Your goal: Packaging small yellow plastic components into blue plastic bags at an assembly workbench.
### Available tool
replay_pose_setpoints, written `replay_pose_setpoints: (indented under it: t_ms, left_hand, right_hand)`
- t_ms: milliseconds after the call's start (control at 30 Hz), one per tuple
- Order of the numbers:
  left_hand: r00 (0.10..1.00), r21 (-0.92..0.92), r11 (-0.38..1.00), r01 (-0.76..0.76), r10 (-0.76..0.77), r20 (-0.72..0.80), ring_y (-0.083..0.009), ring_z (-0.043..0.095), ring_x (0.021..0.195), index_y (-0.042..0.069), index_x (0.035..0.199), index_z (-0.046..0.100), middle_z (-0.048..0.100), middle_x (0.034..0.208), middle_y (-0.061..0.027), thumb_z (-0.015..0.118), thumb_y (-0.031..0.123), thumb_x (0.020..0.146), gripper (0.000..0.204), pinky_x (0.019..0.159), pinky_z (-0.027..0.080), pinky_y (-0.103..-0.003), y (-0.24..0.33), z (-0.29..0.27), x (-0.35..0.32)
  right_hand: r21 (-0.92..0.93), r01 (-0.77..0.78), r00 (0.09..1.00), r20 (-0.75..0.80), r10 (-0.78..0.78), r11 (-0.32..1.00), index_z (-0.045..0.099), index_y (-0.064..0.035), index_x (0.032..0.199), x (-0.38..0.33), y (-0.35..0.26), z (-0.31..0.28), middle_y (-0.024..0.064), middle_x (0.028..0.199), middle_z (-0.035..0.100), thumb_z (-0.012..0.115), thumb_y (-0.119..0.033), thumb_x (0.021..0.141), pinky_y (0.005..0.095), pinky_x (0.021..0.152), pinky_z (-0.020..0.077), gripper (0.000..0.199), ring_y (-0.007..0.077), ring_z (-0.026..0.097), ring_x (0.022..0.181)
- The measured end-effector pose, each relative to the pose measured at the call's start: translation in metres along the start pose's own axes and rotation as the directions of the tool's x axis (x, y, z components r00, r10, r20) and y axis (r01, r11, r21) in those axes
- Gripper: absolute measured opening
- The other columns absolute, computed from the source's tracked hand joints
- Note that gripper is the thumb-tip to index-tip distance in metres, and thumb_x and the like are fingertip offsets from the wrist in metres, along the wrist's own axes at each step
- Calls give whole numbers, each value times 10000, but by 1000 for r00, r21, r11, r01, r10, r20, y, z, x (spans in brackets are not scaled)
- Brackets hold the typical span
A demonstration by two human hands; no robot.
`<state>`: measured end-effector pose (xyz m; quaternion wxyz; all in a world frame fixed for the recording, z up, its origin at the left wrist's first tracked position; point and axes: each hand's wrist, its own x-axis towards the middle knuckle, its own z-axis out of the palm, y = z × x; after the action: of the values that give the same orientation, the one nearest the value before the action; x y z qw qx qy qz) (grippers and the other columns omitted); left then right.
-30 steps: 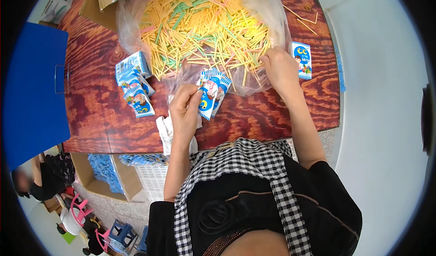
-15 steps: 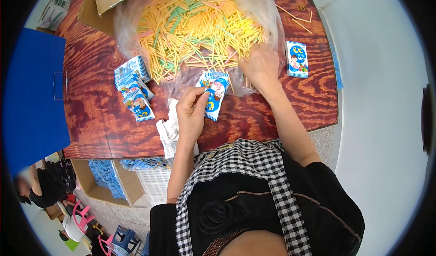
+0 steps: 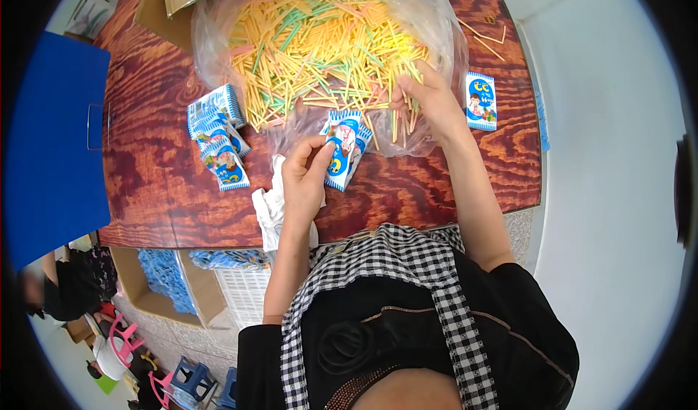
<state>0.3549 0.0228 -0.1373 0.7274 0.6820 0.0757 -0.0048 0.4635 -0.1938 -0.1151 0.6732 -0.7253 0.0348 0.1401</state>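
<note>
My left hand [image 3: 304,173] pinches small blue-and-white packets [image 3: 342,159] between thumb and fingers, at least two overlapping, near the table's front. My right hand [image 3: 432,101] is closed around a few thin yellow sticks [image 3: 404,124] at the near right edge of a big heap of sticks [image 3: 313,53]. Most of the heap is yellow, with green and pink ones mixed in. It lies in a clear plastic bag [image 3: 447,32] spread open on the table. Below the packets, a white cloth [image 3: 269,210] lies beside my left wrist.
A pile of similar packets [image 3: 218,137] sits left of the heap, and a single packet [image 3: 480,101] lies at the right. Loose sticks [image 3: 488,46] rest on the red-brown table [image 3: 160,192]. A cardboard box [image 3: 167,24] stands behind. Below are boxes of blue packets [image 3: 166,279]; other people sit at lower left.
My right hand has lifted slightly and turned, with sticks now showing below its fingers. The packets in my left hand have shifted and fanned apart. The view has moved slightly.
</note>
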Motion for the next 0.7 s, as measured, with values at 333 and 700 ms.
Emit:
replay_pose_setpoints:
  t_ms: [333, 700]
  left_hand:
    - [985, -360, 916, 174, -166, 55, -59, 589, 762, 12, 980, 612, 646, 866, -14, 579, 90, 932, 97, 657, 472, -204, 6, 18, 13]
    - [905, -872, 279, 402, -269, 330, -363, 400, 1301, -8, 1206, 535, 481, 1332, -214, 461, 213, 971, 331, 1099, 335, -466, 13, 52, 40]
  right_hand:
    - [-533, 333, 891, -92, -445, 778, 564, -15, 885, 16, 15, 1, 30, 735, 556, 520, -148, 959, 250, 660, 447, 158, 117, 559, 735]
    - [526, 254, 965, -80, -250, 812, 483, -23, 1044, -6, 6, 49, 48, 841, 547, 520, -119, 965, 244, 712, 457, 130, 112, 534, 760]
